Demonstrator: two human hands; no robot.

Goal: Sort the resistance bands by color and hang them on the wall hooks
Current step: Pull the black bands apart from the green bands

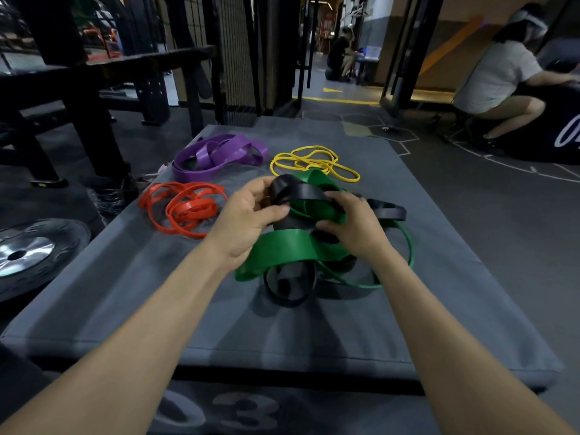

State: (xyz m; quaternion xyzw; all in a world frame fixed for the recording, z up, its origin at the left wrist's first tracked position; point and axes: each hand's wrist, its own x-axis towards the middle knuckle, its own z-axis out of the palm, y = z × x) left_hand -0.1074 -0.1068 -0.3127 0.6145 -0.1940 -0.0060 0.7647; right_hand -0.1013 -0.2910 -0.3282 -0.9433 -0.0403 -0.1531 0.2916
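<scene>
Nearest lies the grey padded bench (125, 293). On it the left hand (251, 215) and right hand (357, 227) both grip a black band (301, 193), seemingly tangled with the green bands (292, 246). Beyond this tangle lie red bands (185, 208), purple bands (216, 155) and yellow bands (314, 161).

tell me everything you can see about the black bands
The black bands are flat, wide loops of matte, rubbery-looking material, tangled with the green bands in one heap on the grey mat. The left hand grips a folded end lifted above the heap, and the right hand holds the same strip further along. One end sticks out to the right past that hand; another loop lies flat at the heap's near edge.
</scene>
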